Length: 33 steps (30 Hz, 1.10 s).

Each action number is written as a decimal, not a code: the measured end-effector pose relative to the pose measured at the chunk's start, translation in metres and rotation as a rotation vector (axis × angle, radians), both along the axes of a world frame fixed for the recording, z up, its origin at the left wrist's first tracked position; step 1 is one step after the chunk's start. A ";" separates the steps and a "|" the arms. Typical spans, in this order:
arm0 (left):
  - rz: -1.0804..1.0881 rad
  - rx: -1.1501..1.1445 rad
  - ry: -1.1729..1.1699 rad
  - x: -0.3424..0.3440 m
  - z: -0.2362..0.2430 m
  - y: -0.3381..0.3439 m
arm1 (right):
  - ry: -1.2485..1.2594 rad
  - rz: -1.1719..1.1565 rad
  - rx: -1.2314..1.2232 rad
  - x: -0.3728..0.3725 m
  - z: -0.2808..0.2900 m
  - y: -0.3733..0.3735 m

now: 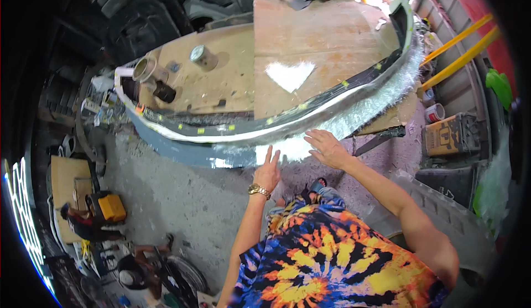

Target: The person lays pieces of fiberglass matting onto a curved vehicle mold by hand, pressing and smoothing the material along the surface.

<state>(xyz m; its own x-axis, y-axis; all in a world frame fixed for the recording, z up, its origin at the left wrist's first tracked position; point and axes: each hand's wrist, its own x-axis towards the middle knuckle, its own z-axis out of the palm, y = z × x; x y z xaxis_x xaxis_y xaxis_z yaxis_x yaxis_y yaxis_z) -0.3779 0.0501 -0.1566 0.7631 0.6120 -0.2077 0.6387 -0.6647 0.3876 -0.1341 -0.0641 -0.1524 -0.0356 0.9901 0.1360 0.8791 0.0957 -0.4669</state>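
A long, curved bumper-like panel (182,152) runs across the front of the work table, grey at its left. White fibreglass matting (370,119) covers its outer face to the right, with frayed strands along the lower edge. My left hand (267,176), with a gold wristwatch above it, has two fingers stretched onto a white mat piece (283,152) near the middle of the panel. My right hand (328,150) lies just right of it, fingers spread against the matting. Neither hand holds anything. Yellow tape bits (231,128) dot the panel's dark inner strip.
Cardboard (321,26) covers the table, bearing a white mat scrap (290,76), a can (203,57) and a plastic tub (148,70). Yellow poles (459,59), a box (452,135) and a grey plastic part (437,208) stand right. Two other people (133,275) are at lower left.
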 end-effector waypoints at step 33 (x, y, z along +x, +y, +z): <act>0.885 -1.514 -1.222 -0.213 -0.036 0.108 | 1.256 -0.382 -0.545 -0.230 -0.003 0.095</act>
